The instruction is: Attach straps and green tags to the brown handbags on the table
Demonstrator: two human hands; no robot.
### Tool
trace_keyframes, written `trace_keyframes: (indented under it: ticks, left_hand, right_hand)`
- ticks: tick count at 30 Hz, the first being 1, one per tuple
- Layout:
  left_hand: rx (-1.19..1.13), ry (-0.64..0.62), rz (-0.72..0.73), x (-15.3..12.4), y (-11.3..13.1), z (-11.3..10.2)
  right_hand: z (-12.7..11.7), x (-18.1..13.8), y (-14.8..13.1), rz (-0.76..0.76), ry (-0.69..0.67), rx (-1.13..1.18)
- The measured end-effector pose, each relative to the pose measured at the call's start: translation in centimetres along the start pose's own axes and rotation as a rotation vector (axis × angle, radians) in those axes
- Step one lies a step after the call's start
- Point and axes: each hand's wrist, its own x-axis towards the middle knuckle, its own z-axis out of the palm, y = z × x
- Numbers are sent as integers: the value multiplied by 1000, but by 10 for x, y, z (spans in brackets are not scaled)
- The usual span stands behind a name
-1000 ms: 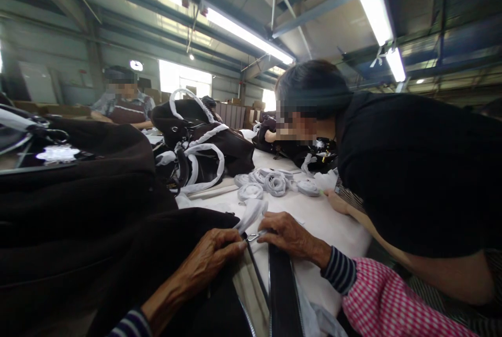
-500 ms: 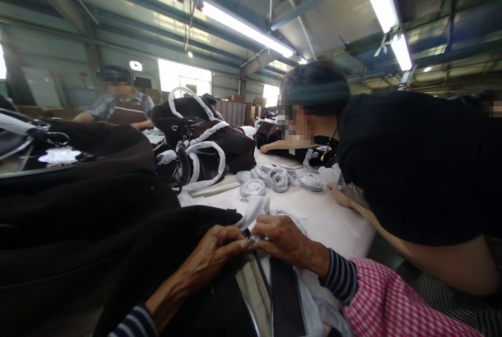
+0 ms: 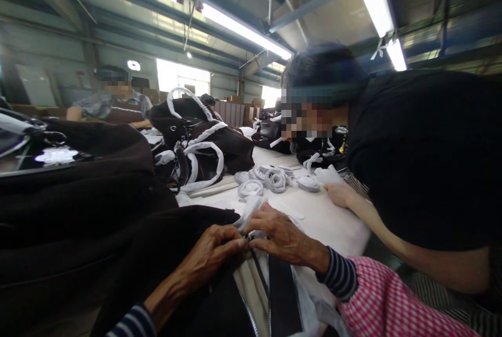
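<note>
A dark fabric bag [image 3: 204, 305] lies in front of me, its zippered top spread apart with a beige lining showing. My left hand [image 3: 219, 245] is closed at the far end of the opening, thumb and fingers pinching the bag's edge near a small metal fitting [image 3: 248, 239]. From the other side, my right hand [image 3: 280, 232] meets it there, thumb and forefinger bent around the same spot. Whatever the right fingertips pinch is too small and partly hidden. White wrapping [image 3: 254, 206] sticks out just behind the fingers.
Coiled straps in white wrapping [image 3: 274, 179] lie on the pale table [image 3: 333, 224]. A dark bag with wrapped handles [image 3: 235, 148] stands beyond, and another large bag [image 3: 98, 143] fills the left. Close on the right a co-worker in black [image 3: 415, 159] leans over; another person [image 3: 121, 99] is farther back.
My right hand's fingers have risen and shifted slightly left at the fitting. My left hand stays nearly in place. The co-worker's head has moved right and their arm reaches farther onto the table.
</note>
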Motion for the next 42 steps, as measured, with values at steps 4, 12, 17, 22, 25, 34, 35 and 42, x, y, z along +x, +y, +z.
trace_keyframes:
  ticks: [4,12,17,22,25,34,35,42]
  left_hand:
    - [-11,-1,4,-1,-3,-1]
    - [-83,35,-43,-1,8,3]
    - [-105,55,-50,1,10,3]
    - [5,15,-43,1,8,3]
    - [114,8,-41,0,11,3]
    - [112,35,-97,-1,9,4]
    - [113,35,-99,0,8,4]
    - [82,77,-84,0,9,5]
  right_hand:
    - [11,1,2,22,7,47]
    - [12,-7,25,124,-8,109]
    - [7,2,33,358,164,287]
    - [2,8,36,432,296,489]
    - [8,9,33,375,275,444]
    - [21,7,34,357,326,331]
    - [21,7,34,365,335,318]
    - [20,10,27,372,324,326]
